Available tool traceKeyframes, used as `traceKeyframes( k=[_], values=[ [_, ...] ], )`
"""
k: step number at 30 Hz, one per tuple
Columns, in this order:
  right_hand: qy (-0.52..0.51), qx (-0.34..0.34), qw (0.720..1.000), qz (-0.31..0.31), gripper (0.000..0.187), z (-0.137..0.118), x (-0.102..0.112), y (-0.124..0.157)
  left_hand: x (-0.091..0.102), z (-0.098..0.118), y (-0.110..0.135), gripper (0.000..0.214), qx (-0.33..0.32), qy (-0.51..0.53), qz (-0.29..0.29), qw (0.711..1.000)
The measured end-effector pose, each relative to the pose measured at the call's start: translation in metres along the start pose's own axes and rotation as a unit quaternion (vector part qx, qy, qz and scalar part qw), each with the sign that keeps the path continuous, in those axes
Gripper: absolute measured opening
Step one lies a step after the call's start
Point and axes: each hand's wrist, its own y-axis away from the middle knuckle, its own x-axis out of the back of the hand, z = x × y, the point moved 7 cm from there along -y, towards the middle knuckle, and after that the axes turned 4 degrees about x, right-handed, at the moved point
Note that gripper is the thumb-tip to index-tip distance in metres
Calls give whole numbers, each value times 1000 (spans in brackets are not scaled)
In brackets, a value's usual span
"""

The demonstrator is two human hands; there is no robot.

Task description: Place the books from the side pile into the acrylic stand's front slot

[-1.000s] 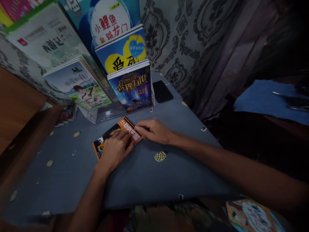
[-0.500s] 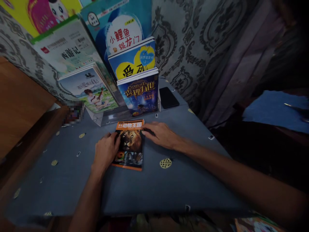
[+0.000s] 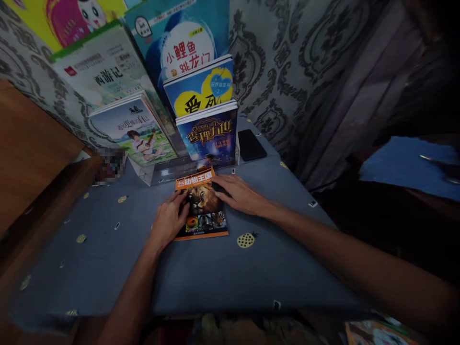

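A small book (image 3: 202,197) with a lion on its cover and an orange band at top and bottom is between my hands, in front of the book stand. My left hand (image 3: 170,219) grips its left edge, fingers bent over the cover and thumb lying on the front. From the other side my right hand (image 3: 240,192) holds the upper right edge, with its fingers near the top corner and the thumb lower down by the lion's mane. The fingertips under the book are hidden.
Just behind the book, a clear stand (image 3: 158,171) carries several upright books, among them a dark blue one (image 3: 212,136) and a pale one with a seated figure (image 3: 143,136). A black phone (image 3: 251,144) lies right of it on the blue tablecloth (image 3: 230,282). A patterned curtain (image 3: 280,62) hangs behind.
The lion book has shifted away from me and turned, its lower end swinging right. My left hand moved right and slightly up with it; my right hand's fingers moved slightly toward the top corner.
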Motion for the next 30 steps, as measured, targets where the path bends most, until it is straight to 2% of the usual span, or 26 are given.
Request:
traceKeyframes(
  k=[7, 10, 14, 17, 23, 27, 30],
  values=[
    [75, -37, 996, -13, 42, 3, 0, -3, -5, -1, -1, 42, -29, 10, 16, 999],
    [69, -44, 997, -6, 41, 6, 2, -2, 1, 14, 3, 39, -96, 8, 26, 995],
    [25, -20, 999, 33, 38, 5, 7, -1, -3, 47, 19, 51, -234, 41, -85, 968],
    [-8, 16, 999, 41, 39, -2, 8, 0, -7, 60, 26, 55, -267, 16, -115, 957],
    [-30, 61, 998, -7, 52, -18, 1, 3, -3, 69, 33, 38, -300, 1, -77, 951],
    [-44, 58, 997, -35, 62, -19, 1, 5, 6, 75, 36, 32, -319, 24, -52, 946],
    [-41, 53, 995, -76, 77, -17, -2, 7, 8, 75, 35, 29, -321, 33, -51, 945]
  ],
)
